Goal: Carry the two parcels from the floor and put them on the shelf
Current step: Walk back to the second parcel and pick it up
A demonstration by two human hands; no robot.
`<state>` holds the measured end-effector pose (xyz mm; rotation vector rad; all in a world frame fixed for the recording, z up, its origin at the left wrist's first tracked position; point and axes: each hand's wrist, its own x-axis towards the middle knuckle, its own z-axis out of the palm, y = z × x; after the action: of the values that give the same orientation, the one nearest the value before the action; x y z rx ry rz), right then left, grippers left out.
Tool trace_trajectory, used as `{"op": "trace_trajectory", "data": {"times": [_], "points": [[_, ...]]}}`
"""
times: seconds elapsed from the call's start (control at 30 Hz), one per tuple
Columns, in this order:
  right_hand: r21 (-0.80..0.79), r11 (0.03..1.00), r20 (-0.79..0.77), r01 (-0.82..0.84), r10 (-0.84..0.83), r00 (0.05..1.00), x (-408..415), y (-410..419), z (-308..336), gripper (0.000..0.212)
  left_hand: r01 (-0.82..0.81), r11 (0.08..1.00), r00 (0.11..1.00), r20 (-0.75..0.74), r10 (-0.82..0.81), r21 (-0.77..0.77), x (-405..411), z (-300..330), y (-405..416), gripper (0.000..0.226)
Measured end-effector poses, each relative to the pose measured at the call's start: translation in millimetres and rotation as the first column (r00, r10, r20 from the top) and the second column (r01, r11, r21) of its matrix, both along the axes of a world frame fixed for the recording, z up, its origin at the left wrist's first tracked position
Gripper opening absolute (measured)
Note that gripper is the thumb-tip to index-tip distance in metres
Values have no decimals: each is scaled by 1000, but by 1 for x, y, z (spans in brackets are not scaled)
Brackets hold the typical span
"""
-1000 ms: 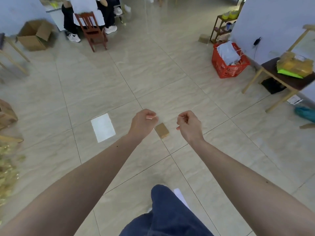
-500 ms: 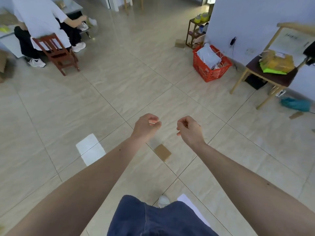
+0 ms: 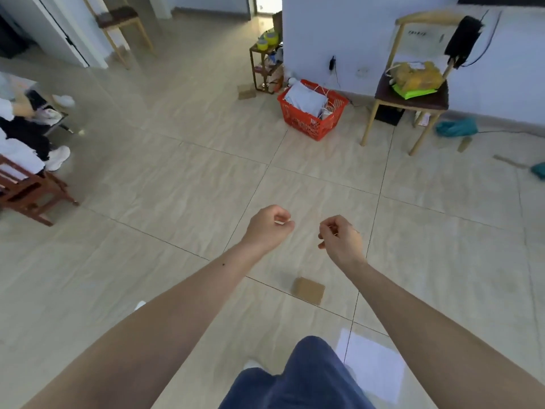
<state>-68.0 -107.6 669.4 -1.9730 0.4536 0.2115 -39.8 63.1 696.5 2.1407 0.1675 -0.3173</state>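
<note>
A small flat brown cardboard parcel (image 3: 308, 290) lies on the tiled floor just ahead of my feet. A second brown parcel (image 3: 245, 91) rests on the floor far ahead, beside a small dark shelf (image 3: 263, 69) against the wall. My left hand (image 3: 267, 228) and my right hand (image 3: 340, 240) hover side by side above and beyond the near parcel, each curled into a loose fist with nothing in it. Both are well clear of the floor.
A red basket (image 3: 312, 113) of papers stands right of the shelf. A wooden chair (image 3: 410, 93) with yellow and green bags stands by the right wall. A seated person's legs and a red-brown chair (image 3: 26, 187) are at the left. A white sheet (image 3: 371, 367) lies by my right leg.
My view has swung to the right and forward; the near parcel has slid lower in view, closer to my feet. Both hands have stayed curled and empty.
</note>
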Motion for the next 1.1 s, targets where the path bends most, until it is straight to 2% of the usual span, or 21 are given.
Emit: {"op": "trace_trajectory", "data": {"times": [0.33,0.57,0.73,0.97,1.1], "points": [[-54,937,-40,346,-348,936,30,0,-16,15,337,939,942,-12,-337,74,107,-22,-18,21],[-67,842,-26,535,-538,843,72,-24,-5,14,570,818,821,-31,-570,78,169,-10,-72,19],[-65,764,-27,642,-644,764,86,-34,0,16,691,722,722,-64,-689,16,200,-5,-107,19],[-23,564,-57,826,-825,562,106,-41,-10,16,868,496,493,-83,-866,-14,237,-10,-155,12],[-20,363,-60,931,-930,362,121,-43,-22,15,947,322,321,-92,-943,3,260,-22,-181,15]]}}
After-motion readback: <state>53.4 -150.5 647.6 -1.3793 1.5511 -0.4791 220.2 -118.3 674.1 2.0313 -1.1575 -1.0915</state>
